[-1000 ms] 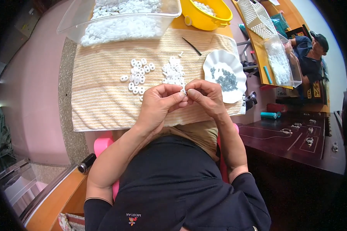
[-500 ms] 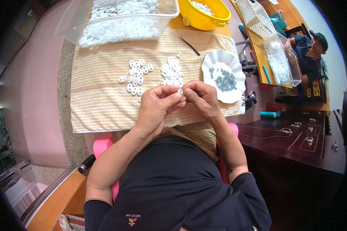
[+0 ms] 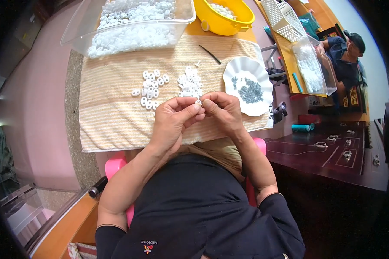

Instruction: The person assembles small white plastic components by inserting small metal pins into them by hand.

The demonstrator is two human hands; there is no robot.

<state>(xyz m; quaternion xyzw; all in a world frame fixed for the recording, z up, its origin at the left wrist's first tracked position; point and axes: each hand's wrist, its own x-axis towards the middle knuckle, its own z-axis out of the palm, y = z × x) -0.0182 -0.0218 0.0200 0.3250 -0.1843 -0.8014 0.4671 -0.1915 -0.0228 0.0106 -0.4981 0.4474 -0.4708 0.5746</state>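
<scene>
Both hands meet over the near part of a striped towel. Between finger and thumb, my left hand pinches a small white plastic piece. The fingertips of my right hand are closed at the same piece, touching it from the right; whether they hold a smaller part is hidden. Just beyond the fingers lies a heap of small white plastic parts. Left of it is a loose group of white oval pieces with two holes. A white scalloped plate with small dark grey bits stands to the right.
A clear bin full of white pieces stands at the far left, beside a yellow basin. On the towel lies a thin black stick. At the far right, another person sits by a clear box of white parts.
My hands stay together on the small white piece, with only slight finger movement. The whole view has shifted a little, so the table items appear slightly more to the left.
</scene>
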